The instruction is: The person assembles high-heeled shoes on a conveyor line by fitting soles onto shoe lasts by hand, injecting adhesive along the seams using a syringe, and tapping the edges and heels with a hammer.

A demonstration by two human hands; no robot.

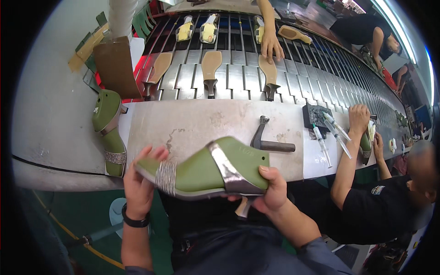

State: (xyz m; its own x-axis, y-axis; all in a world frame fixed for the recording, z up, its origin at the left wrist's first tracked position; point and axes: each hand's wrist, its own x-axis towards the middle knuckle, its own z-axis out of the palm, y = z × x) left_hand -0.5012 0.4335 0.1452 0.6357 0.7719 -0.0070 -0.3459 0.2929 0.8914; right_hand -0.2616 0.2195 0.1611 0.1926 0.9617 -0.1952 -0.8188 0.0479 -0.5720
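Note:
A green shoe last [197,172] lies sideways across my two hands, wearing a strappy heeled sandal. A glittery silver band [166,178] crosses its toe, and a shiny metallic strap [228,167] wraps toward the back. My left hand [139,190] holds the toe end, fingers partly behind it. My right hand [274,193] is closed round the heel end, thumb on the last's back; the heel [244,207] points down beside that palm. Beyond the last, a hammer [270,143] rests on the worn bench top [201,119].
Another green last with a sandal [111,133] stands at the left. Past the bench, a slatted conveyor [188,73] carries tan soles [211,64]; another person's hand [272,46] touches one. Syringes [337,133] lean by a dark block [316,117]. At right, a co-worker [376,201] handles a green last.

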